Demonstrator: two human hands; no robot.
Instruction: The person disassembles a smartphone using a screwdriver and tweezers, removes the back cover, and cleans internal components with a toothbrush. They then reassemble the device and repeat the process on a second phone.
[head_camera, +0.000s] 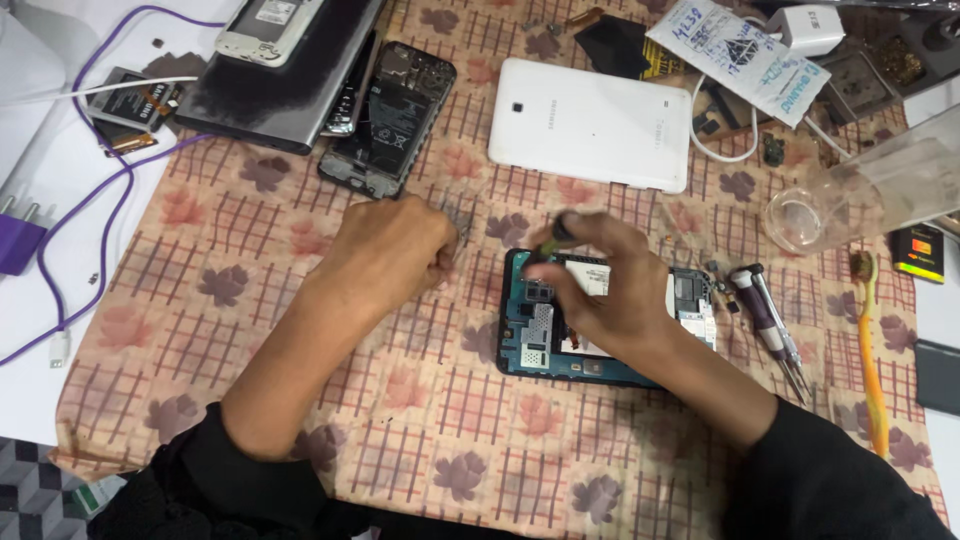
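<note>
A white printed plastic packet (745, 52) is seen at the far right; a small black-and-orange labelled box (919, 253) lies at the right edge.

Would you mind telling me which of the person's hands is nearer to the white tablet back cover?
Right. The right hand works on the opened device just below the white tablet back cover. The left hand rests on the cloth, farther off to the cover's lower left.
</note>
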